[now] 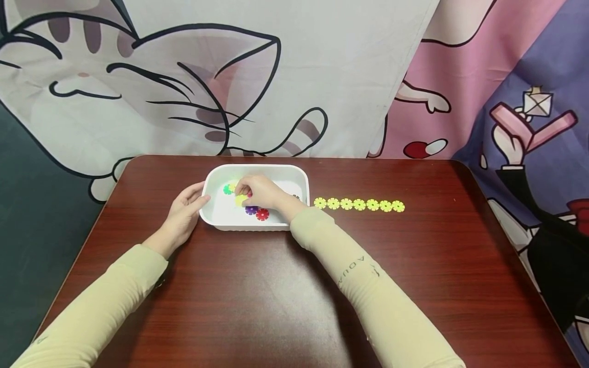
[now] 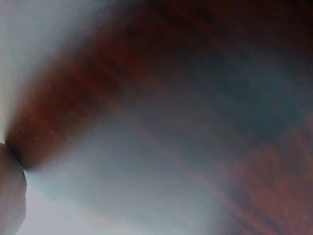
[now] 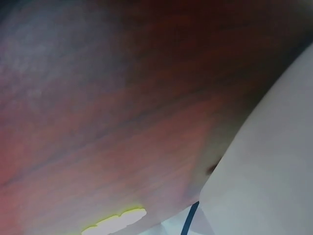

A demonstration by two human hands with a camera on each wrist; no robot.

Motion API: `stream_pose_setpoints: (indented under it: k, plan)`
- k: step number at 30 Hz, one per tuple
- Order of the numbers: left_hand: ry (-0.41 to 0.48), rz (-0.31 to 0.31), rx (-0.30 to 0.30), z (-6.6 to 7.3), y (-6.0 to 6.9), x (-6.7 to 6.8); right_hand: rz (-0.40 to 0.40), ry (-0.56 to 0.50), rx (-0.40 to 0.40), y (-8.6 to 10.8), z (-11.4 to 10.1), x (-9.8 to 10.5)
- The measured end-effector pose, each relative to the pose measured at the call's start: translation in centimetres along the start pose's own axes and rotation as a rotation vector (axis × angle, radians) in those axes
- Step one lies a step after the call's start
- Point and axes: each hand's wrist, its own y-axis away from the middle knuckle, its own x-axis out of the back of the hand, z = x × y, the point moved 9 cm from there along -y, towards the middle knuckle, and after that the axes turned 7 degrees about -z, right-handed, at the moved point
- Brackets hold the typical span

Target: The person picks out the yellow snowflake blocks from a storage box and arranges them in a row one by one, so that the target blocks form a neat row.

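A white tray (image 1: 255, 227) stands at the back of the table. My left hand (image 1: 181, 214) grips its left end, thumb on the rim. Over the tray, my right hand (image 1: 261, 191) has bent fingers, the tips pinching at a yellow flower-shaped disc (image 1: 240, 200); the fingers partly hide it. Around it in the tray lie a green disc (image 1: 227, 189), a purple disc (image 1: 251, 210) and a red disc (image 1: 262, 214). To the tray's right, several yellow flower discs form a straight row (image 1: 359, 204). The right wrist view catches part of that yellow row (image 3: 115, 223), washed out.
The brown table (image 1: 257, 296) has its back edge just behind the tray. Behind it hangs a cloth (image 1: 349, 76) printed with cartoon figures. In the left wrist view the tabletop (image 2: 73, 98) is blurred. A large pale surface (image 3: 274, 161) fills the right wrist view's right side.
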Motion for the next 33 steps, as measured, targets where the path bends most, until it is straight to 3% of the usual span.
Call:
stream_pose_setpoints:
  k: [12, 24, 33]
  plan:
    - [0.013, 0.003, 0.02, 0.0, 0.1, 0.0, 0.025, -0.143, -0.02, -0.3, 0.8, 0.1]
    - [0.013, 0.004, 0.016, 0.0, 0.1, 0.0, 0.031, -0.281, 0.014, 0.1, 0.5, 0.4]
    - [0.005, 0.012, 0.037, -0.3, -0.1, 0.1, 0.113, -0.411, 0.007, 0.8, 0.4, 1.4]
